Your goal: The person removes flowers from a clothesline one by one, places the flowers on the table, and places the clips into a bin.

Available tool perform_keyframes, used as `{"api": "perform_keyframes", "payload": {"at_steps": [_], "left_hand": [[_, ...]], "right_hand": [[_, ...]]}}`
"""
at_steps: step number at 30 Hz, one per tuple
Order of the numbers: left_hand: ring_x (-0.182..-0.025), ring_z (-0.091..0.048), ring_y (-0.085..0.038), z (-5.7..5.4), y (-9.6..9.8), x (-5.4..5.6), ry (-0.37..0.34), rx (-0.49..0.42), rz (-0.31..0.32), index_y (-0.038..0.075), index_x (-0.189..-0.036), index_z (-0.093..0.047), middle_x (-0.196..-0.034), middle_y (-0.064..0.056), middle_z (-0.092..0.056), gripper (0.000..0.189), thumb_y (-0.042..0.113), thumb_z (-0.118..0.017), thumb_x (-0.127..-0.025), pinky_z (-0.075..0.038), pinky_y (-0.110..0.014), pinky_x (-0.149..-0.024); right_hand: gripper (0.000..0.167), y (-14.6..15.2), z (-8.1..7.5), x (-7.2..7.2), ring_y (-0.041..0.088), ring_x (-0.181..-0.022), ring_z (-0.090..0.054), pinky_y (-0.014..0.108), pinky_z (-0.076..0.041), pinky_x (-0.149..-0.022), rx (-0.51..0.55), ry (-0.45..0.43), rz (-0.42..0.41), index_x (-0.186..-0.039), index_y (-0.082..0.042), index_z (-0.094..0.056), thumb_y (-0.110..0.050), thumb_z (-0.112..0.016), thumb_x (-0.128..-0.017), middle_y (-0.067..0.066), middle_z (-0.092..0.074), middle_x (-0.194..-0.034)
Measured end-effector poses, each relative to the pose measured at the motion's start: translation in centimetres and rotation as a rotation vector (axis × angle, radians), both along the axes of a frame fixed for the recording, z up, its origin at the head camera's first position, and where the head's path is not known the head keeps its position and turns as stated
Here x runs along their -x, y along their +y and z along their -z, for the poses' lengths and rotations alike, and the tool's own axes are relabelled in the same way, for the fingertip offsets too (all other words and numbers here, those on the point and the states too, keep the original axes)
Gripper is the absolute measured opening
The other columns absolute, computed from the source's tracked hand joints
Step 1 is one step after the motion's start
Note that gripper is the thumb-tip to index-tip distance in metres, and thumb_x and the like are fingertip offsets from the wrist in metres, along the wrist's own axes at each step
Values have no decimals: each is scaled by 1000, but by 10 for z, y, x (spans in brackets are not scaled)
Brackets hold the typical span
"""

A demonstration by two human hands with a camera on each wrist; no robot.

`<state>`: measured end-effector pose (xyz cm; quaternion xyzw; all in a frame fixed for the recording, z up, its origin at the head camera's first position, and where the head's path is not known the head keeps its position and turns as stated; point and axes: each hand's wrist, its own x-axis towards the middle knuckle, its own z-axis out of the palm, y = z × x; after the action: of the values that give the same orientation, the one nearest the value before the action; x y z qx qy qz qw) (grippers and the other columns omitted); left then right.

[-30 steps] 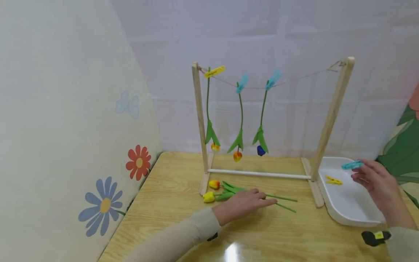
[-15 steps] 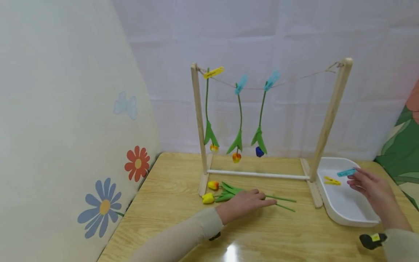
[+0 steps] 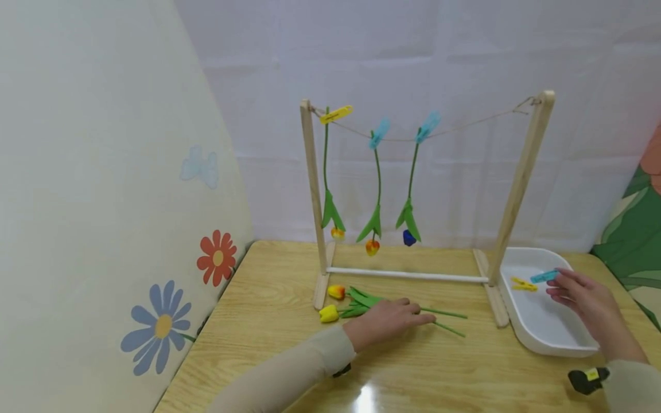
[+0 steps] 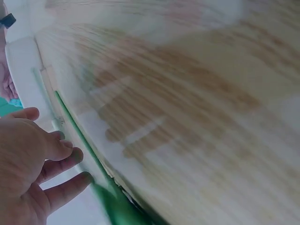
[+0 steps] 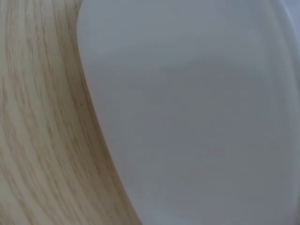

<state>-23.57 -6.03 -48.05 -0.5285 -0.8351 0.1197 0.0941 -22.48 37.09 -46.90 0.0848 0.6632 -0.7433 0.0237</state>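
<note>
The blue peg [image 3: 544, 276] has moved nearer the yellow peg [image 3: 524, 285], pinched by our right hand [image 3: 586, 301], not yet hung; whether our left hand [image 3: 387, 324] grips the stems [image 3: 445, 313], we cannot tell.

- Your head camera, farthest back, looks forward and down.
- Your left-wrist view looks along the tabletop [image 4: 211, 140], sharing your left hand [image 3: 388, 322] with the head's.
- Your right-wrist view looks closely down at the white tray [image 5: 187, 131], likewise shared.
</note>
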Motion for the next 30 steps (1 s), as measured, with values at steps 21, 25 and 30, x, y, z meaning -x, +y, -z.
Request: {"api": "perform_keyframes", "payload": {"at_steps": [21,25,30], "left_hand": [[-117,-59,-11,-37,-1,-1,-8,47,-102,25,-149,-49,-133,6,-61,46,19,-57,-104,-55,-17,-76],[-118,-60,-12,-45,-3,2,3,13,-117,23,-147,-51,-133,5,-61,47,19,-61,-101,-56,-19,-84],[-114,-62,-13,-57,-4,5,22,-32,-125,23,-146,-53,-132,3,-63,47,20,-63,-100,-56,-19,-85]], "right_hand": [[12,-5,-13,5,-1,-81,-67,16,-57,-70,-218,68,-4,-113,-23,-60,-28,-61,-102,-20,-68,-88],[11,-6,-17,6,0,-81,-67,15,-57,-70,-196,128,-22,-103,-34,-63,-23,-60,-103,-18,-69,-89],[13,-10,-25,8,-1,-82,-66,13,-55,-70,-276,182,-28,-107,-33,-61,-22,-56,-105,-20,-68,-90]]}}
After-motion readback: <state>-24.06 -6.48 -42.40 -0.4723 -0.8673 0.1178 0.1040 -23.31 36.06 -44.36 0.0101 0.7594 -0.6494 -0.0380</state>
